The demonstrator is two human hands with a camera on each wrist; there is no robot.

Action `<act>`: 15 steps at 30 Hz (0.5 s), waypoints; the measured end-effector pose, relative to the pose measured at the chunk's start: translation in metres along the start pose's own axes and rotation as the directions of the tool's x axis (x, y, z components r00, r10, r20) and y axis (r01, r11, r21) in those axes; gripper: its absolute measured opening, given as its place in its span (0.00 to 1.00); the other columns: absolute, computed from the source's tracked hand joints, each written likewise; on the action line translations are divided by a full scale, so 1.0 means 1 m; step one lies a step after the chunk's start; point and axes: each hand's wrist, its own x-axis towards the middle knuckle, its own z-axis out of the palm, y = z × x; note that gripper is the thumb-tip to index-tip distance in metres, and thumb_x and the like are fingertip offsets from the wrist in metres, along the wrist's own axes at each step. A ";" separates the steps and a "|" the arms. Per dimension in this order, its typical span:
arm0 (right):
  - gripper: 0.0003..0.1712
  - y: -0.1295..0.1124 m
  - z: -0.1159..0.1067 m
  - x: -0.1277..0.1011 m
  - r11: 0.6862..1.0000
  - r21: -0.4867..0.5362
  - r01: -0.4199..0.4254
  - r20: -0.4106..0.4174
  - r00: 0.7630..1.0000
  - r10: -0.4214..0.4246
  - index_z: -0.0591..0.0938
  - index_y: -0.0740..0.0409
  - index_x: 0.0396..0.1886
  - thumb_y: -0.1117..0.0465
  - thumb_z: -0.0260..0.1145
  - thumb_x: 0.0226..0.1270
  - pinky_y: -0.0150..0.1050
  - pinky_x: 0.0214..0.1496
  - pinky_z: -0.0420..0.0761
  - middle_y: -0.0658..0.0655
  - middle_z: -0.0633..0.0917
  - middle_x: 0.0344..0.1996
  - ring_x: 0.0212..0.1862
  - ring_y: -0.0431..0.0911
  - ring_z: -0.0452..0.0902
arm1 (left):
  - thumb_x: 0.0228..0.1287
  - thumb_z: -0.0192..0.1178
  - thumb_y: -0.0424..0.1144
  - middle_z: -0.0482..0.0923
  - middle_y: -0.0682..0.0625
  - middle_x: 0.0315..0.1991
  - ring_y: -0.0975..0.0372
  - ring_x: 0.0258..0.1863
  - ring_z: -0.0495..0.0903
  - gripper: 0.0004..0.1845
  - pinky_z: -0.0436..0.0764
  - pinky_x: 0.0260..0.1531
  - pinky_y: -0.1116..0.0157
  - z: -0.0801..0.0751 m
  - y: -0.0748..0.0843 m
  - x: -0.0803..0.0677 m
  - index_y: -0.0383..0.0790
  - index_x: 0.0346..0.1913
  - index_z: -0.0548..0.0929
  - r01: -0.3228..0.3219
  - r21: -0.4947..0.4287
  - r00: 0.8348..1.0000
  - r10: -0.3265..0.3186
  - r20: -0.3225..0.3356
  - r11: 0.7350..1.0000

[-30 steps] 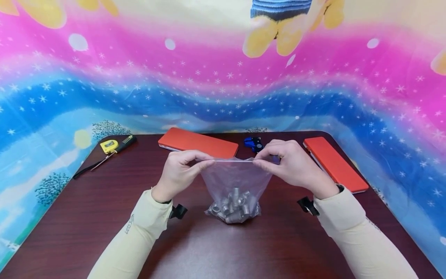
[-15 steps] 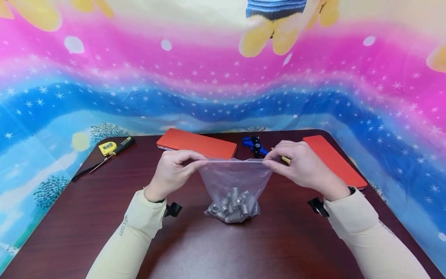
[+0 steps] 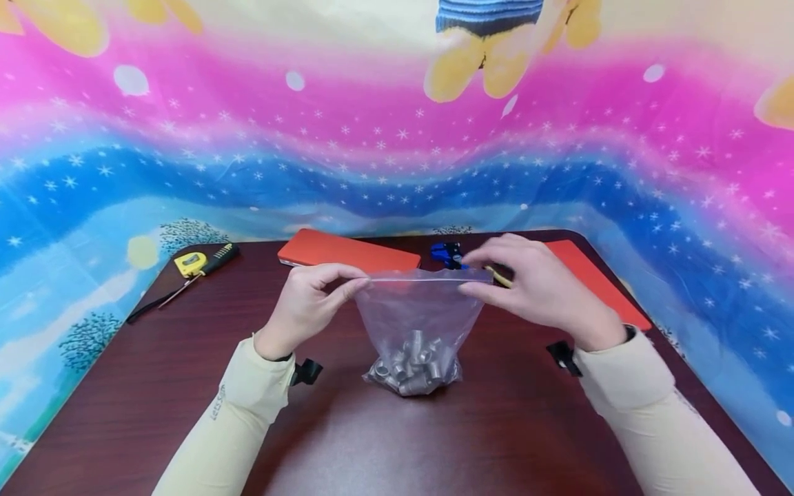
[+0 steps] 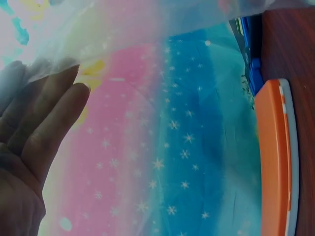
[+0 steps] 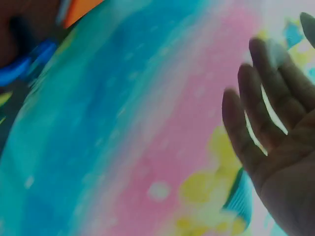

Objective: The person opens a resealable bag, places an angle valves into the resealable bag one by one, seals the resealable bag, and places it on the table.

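Observation:
A clear zip bag point(image 3: 412, 308) stands upright on the table, with several short silvery metal tubes point(image 3: 417, 365) gathered at its bottom. My left hand point(image 3: 299, 306) pinches the left end of the bag's zip edge between thumb and index finger. At the right end, my right hand point(image 3: 542, 286) has its thumb and fingers spread apart, the thumb right at the edge. In the right wrist view the right hand's fingers point(image 5: 261, 108) look loosely extended. Part of the bag's film point(image 4: 162, 24) crosses the top of the left wrist view.
Behind the bag lie a red flat case point(image 3: 347, 248) and a blue-and-black tool point(image 3: 448, 255). A second red case point(image 3: 589, 282) lies right, partly behind the right hand. At the back left are a yellow tape measure point(image 3: 189, 264) and a dark-handled screwdriver point(image 3: 217, 259). A patterned cloth point(image 3: 372, 138) hangs behind the table.
Both hands first moved apart along the zip edge, the right one sliding rightward. Then the right hand's fingers parted from their pinch and rose slightly. The left hand kept its pinch.

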 end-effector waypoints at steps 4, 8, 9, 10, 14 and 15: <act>0.17 -0.031 0.023 0.035 0.990 -0.055 0.129 -0.012 0.992 -0.129 0.87 0.54 0.45 0.53 0.76 0.59 0.38 0.40 0.78 0.48 0.84 0.36 0.38 0.41 0.74 | 0.55 0.71 0.25 0.86 0.51 0.33 0.68 0.28 0.81 0.09 0.77 0.32 0.73 0.000 0.004 -0.001 0.39 0.38 0.89 -0.045 0.060 0.999 0.046 -0.009 0.997; 0.08 -0.049 0.042 0.058 0.980 -0.048 0.194 0.023 0.981 -0.193 0.88 0.52 0.39 0.57 0.74 0.61 0.35 0.36 0.76 0.46 0.84 0.32 0.32 0.38 0.73 | 0.54 0.71 0.24 0.86 0.51 0.33 0.66 0.25 0.81 0.10 0.77 0.30 0.73 0.003 0.006 -0.001 0.38 0.38 0.88 -0.068 0.050 0.998 0.068 -0.011 0.996; 0.06 -0.051 0.044 0.061 0.980 -0.039 0.193 0.032 0.981 -0.192 0.88 0.52 0.38 0.58 0.74 0.61 0.34 0.35 0.75 0.45 0.84 0.32 0.31 0.37 0.73 | 0.54 0.71 0.24 0.86 0.51 0.33 0.65 0.25 0.80 0.10 0.77 0.30 0.73 0.003 0.006 -0.001 0.38 0.39 0.88 -0.067 0.045 0.998 0.068 -0.012 0.997; 0.05 -0.052 0.046 0.064 0.982 -0.030 0.189 0.040 0.981 -0.188 0.88 0.51 0.37 0.59 0.74 0.61 0.34 0.34 0.75 0.45 0.84 0.31 0.30 0.36 0.73 | 0.54 0.70 0.23 0.86 0.51 0.33 0.65 0.24 0.80 0.10 0.77 0.30 0.72 0.004 0.006 -0.001 0.38 0.39 0.88 -0.064 0.037 0.998 0.064 -0.013 0.997; 0.04 -0.051 0.048 0.066 0.985 -0.008 0.175 0.061 0.983 -0.174 0.89 0.53 0.37 0.61 0.73 0.61 0.34 0.35 0.77 0.46 0.85 0.31 0.30 0.36 0.76 | 0.55 0.70 0.23 0.86 0.51 0.33 0.67 0.25 0.79 0.10 0.77 0.30 0.72 0.004 0.005 0.001 0.38 0.38 0.88 -0.053 0.027 0.999 0.053 -0.013 0.998; 0.04 -0.051 0.048 0.067 0.984 -0.007 0.175 0.066 0.982 -0.174 0.89 0.53 0.37 0.61 0.73 0.61 0.34 0.36 0.77 0.46 0.86 0.31 0.30 0.36 0.77 | 0.55 0.70 0.23 0.86 0.52 0.32 0.68 0.26 0.78 0.10 0.77 0.30 0.72 0.004 0.005 0.001 0.38 0.38 0.88 -0.054 0.026 0.998 0.054 -0.011 0.998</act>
